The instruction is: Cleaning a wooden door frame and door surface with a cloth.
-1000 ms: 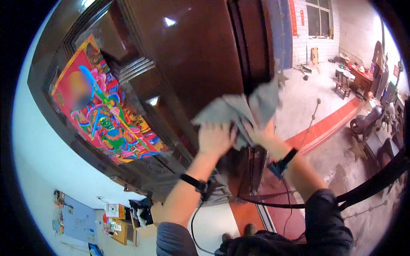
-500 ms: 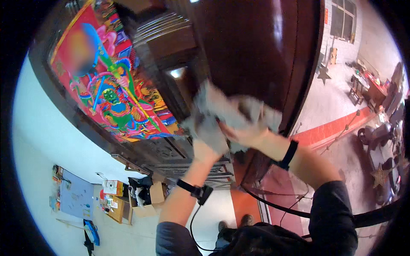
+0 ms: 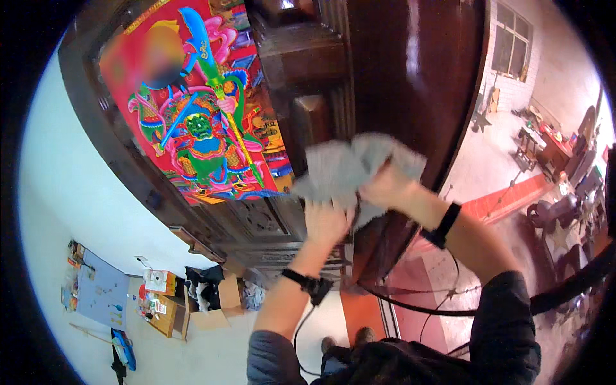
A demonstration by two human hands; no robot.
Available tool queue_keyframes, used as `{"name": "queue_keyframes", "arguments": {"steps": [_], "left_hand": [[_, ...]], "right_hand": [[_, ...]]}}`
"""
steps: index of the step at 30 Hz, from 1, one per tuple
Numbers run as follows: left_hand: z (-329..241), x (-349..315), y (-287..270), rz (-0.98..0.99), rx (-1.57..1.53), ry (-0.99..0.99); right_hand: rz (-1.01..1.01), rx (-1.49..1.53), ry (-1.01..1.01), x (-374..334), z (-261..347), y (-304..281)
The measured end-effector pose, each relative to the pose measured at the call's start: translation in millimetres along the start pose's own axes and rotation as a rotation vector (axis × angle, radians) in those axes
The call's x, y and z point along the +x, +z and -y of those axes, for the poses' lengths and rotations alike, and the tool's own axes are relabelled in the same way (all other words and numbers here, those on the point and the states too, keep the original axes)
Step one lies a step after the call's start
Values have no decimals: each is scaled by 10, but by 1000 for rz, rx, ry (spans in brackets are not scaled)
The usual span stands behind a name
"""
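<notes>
A grey cloth (image 3: 337, 170) is bunched between my hands in front of a dark brown wooden door (image 3: 398, 70). My left hand (image 3: 328, 221) is at the cloth's lower edge, with its fingers partly covered by the fabric. Closed on the right part of the cloth is my right hand (image 3: 388, 187), from which some fabric hangs down. Left of the cloth, a colourful poster of an armoured figure (image 3: 205, 128) covers a carved door panel. Motion blur softens the cloth and the fingertips.
A door handle (image 3: 196, 244) juts out at the lower left. Beyond it stand an open cardboard box (image 3: 228, 292) and a small wooden table (image 3: 160, 317). A black cable (image 3: 436, 312) runs across the lower right. Parked motorbikes (image 3: 564, 218) stand past the doorway.
The door and poster have shifted rightward in view. My hands have moved slightly right, and the cloth has changed its folds, with its left part now spread flatter.
</notes>
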State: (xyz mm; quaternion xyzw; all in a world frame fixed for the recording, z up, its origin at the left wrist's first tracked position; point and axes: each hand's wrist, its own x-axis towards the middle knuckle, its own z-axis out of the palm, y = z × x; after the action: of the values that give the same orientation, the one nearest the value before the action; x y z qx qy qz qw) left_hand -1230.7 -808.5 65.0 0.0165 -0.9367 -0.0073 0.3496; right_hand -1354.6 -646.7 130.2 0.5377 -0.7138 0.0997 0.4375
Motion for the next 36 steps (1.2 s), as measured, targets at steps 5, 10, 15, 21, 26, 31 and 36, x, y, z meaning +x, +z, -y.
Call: {"name": "queue_keyframes", "arguments": {"steps": [5, 10, 15, 21, 26, 31, 36], "left_hand": [[67, 966, -687, -414, 21, 151], [-43, 652, -114, -305, -242, 106], [-11, -680, 1066, 618, -146, 142], [236, -2109, 2004, 762, 63, 293], [-13, -1747, 1597, 615, -6, 253], [61, -632, 856, -19, -156, 167], [297, -93, 346, -127, -181, 121]], "right_hand": [[-67, -311, 44, 928, -168, -790], [-320, -69, 117, 227, -121, -223], [181, 719, 532, -1268, 534, 514], [646, 718, 580, -2674, 1137, 1011], [648, 381, 368, -2712, 866, 1055], [378, 432, 469, -1009, 457, 438], [-103, 542, 381, -175, 450, 344]]}}
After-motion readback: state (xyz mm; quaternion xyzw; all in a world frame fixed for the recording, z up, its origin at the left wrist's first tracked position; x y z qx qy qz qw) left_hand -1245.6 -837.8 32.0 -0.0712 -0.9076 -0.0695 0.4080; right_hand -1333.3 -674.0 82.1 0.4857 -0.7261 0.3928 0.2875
